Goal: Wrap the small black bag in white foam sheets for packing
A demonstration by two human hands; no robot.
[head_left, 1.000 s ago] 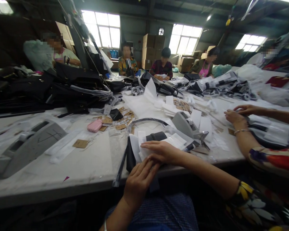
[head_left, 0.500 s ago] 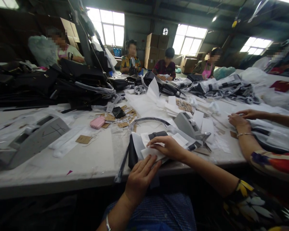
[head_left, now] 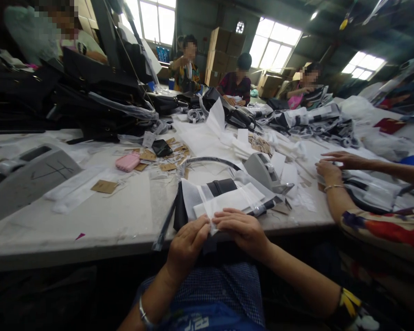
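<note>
A black handbag [head_left: 224, 186] lies at the table's front edge, partly covered with white wrapping sheet [head_left: 191, 195] and a folded white piece [head_left: 227, 202]. Its plastic-wrapped handle [head_left: 207, 160] arches out behind. A clear tape strip [head_left: 207, 202] crosses the white sheet toward me. At the strip's lower end my left hand [head_left: 189, 239] is closed, with fingertips pinching it. Just to the right, my right hand [head_left: 243, 230] curls over the near edge of the wrapped bag, fingers together. Both thumbs are largely hidden.
Grey tape dispensers stand left [head_left: 37, 172] and behind the bag [head_left: 262, 170]. Brown tags [head_left: 104, 186], a pink case [head_left: 127, 162] and a black phone [head_left: 162, 148] lie beyond. Black bags [head_left: 103, 103] are piled left. A co-worker's hands [head_left: 331, 170] work at right.
My right hand has come down from above the white piece to the bag's near edge, beside my left. My left fingers, stretched flat before, are now bent. The view has shifted slightly.
</note>
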